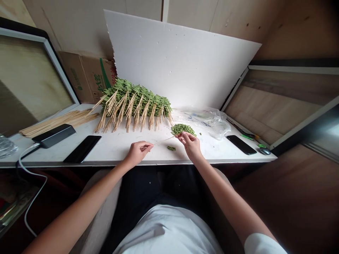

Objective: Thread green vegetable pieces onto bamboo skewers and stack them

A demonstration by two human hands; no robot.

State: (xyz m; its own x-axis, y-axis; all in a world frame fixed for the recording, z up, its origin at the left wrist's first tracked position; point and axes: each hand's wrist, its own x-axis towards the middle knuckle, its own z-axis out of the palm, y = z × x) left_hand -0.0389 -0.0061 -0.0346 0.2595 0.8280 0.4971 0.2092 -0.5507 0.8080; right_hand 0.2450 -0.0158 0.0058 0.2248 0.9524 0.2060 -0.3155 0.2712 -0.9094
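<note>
Two bare forearms reach in from the near side, above one white shirt (169, 229), to the near edge of one white table (113, 150). The left hand (137, 152) has its fingers curled, thumb and fingertips pinching one thin stick (166, 139) by its left end; the right hand (192, 144) pinches the right end between thumb and fingers, so the stick spans the gap over the table's near middle. Whether a green piece sits in the right fingertips, I cannot tell. Two dark phones (83, 149) lie flat, one well left, one well right. Between the hands lies one small cluster of green pieces (171, 148); just beyond the right hand is one larger heap (182, 129), too many to count. One black box (54, 135) stands at left, near one spread of loose sticks (66, 120). Farther right lies one clear plastic bag (212, 121). Beyond the middle, one big stack of green-loaded sticks (140, 97) points its bare ends nearward, too many to count. Farthest stand one cardboard box (87, 76) and one white board (182, 60).
</note>
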